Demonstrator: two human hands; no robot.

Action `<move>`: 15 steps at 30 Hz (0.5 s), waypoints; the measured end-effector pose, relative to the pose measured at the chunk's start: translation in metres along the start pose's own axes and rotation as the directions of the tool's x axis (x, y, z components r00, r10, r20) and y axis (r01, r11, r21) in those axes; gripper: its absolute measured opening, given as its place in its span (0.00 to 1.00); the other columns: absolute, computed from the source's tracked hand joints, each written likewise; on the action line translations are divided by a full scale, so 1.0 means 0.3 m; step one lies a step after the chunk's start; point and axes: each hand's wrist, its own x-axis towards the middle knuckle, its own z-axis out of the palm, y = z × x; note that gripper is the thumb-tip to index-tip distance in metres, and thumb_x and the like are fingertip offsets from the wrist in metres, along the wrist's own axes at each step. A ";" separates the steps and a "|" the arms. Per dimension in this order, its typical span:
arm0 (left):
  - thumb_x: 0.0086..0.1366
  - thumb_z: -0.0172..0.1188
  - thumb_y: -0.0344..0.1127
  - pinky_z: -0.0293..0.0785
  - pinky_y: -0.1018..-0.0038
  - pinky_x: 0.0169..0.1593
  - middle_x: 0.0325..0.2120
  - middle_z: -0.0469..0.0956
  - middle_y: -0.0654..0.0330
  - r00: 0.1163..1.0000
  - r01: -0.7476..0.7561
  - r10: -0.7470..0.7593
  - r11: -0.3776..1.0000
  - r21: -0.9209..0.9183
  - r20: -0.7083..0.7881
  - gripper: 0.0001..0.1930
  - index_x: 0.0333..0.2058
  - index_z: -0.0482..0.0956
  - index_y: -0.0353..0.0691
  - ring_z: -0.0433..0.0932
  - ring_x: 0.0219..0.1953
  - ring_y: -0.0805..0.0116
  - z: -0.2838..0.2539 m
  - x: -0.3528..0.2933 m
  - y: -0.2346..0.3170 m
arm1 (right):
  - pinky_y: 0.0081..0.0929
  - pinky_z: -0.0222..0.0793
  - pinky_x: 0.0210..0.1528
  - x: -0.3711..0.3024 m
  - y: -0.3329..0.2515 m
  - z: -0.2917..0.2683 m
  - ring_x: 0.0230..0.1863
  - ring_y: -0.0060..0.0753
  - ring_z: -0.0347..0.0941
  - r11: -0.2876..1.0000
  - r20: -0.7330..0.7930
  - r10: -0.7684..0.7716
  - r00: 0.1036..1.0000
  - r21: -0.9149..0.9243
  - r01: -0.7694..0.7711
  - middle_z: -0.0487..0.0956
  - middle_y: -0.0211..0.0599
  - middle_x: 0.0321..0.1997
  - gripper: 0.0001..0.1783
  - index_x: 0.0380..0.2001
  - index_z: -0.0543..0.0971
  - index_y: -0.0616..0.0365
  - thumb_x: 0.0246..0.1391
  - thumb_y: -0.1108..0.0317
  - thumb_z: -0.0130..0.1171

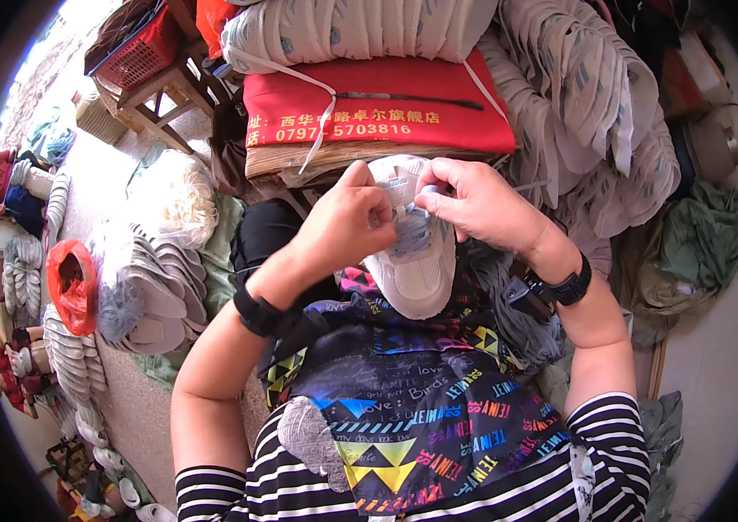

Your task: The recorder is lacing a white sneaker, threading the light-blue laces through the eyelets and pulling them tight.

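A white shoe upper with pale blue laces rests toe toward me, above my dark patterned apron. My left hand is closed beside the tongue, its fingers curled at the left edge of the lacing; whatever they grip is hidden. At the opposite side, my right hand pinches a pale blue bit of shoelace between thumb and forefinger, over the tongue. Both wrists wear black straps.
Ahead stands a surface with a red printed cloth, a thin dark tool and stacked shoe uppers. More uppers hang at right. Blue-grey laces lie beside my lap. Left are a white lace bundle and red bag.
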 end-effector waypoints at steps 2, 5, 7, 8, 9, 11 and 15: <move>0.51 0.64 0.28 0.68 0.76 0.40 0.31 0.66 0.62 0.998 -0.038 0.045 0.991 -0.126 0.054 0.06 0.25 0.76 0.36 0.70 0.36 0.70 -0.037 -0.004 -0.032 | 0.24 0.69 0.21 -0.003 0.009 -0.005 0.17 0.20 0.69 1.000 0.019 0.006 1.000 0.000 -0.006 0.77 0.34 0.25 0.10 0.37 0.75 0.63 0.58 0.67 0.58; 0.59 0.63 0.28 0.65 0.84 0.37 0.34 0.64 0.69 0.960 0.255 -0.279 0.832 -0.492 0.026 0.06 0.29 0.74 0.36 0.67 0.34 0.82 -0.046 -0.055 -0.083 | 0.17 0.64 0.19 -0.013 0.022 -0.011 0.18 0.12 0.66 1.000 0.032 0.022 0.999 -0.011 -0.022 0.74 0.25 0.28 0.08 0.37 0.75 0.60 0.60 0.67 0.58; 0.58 0.65 0.28 0.62 0.83 0.32 0.34 0.65 0.69 0.952 0.223 -0.281 0.908 -0.356 -0.120 0.06 0.30 0.75 0.36 0.63 0.28 0.83 -0.027 -0.090 -0.101 | 0.18 0.64 0.19 -0.012 0.027 -0.012 0.18 0.12 0.66 1.000 0.015 0.016 1.000 -0.027 -0.015 0.75 0.26 0.28 0.08 0.37 0.75 0.60 0.60 0.66 0.58; 0.57 0.65 0.27 0.60 0.83 0.31 0.34 0.65 0.68 0.944 0.213 -0.287 0.906 -0.366 -0.160 0.06 0.31 0.76 0.37 0.61 0.26 0.83 -0.014 -0.106 -0.099 | 0.18 0.64 0.19 -0.012 0.029 -0.011 0.18 0.12 0.66 1.000 0.017 0.014 1.000 -0.026 -0.014 0.75 0.26 0.28 0.08 0.37 0.75 0.60 0.60 0.66 0.58; 0.55 0.66 0.26 0.59 0.83 0.29 0.34 0.65 0.68 0.951 0.163 -0.232 0.939 -0.303 -0.206 0.07 0.31 0.77 0.37 0.59 0.25 0.83 -0.001 -0.115 -0.076 | 0.22 0.68 0.23 -0.013 0.032 -0.009 0.20 0.18 0.69 0.999 0.022 0.019 1.000 -0.042 -0.018 0.76 0.31 0.27 0.10 0.37 0.75 0.61 0.59 0.66 0.59; 0.52 0.69 0.25 0.59 0.82 0.27 0.34 0.66 0.67 0.954 0.065 -0.121 0.977 -0.203 -0.274 0.11 0.33 0.78 0.38 0.58 0.24 0.81 0.039 -0.115 -0.040 | 0.27 0.71 0.26 -0.011 0.045 -0.002 0.23 0.24 0.73 0.998 0.028 0.026 0.999 -0.058 -0.024 0.78 0.36 0.26 0.11 0.36 0.75 0.62 0.58 0.65 0.60; 0.50 0.71 0.28 0.70 0.73 0.30 0.34 0.70 0.59 0.947 -0.085 0.094 0.996 0.041 -0.308 0.12 0.33 0.77 0.40 0.71 0.29 0.67 0.077 -0.080 0.019 | 0.29 0.70 0.31 -0.002 0.091 0.016 0.27 0.28 0.73 0.974 -0.015 -0.118 0.993 -0.197 0.113 0.77 0.37 0.27 0.11 0.34 0.76 0.62 0.56 0.65 0.61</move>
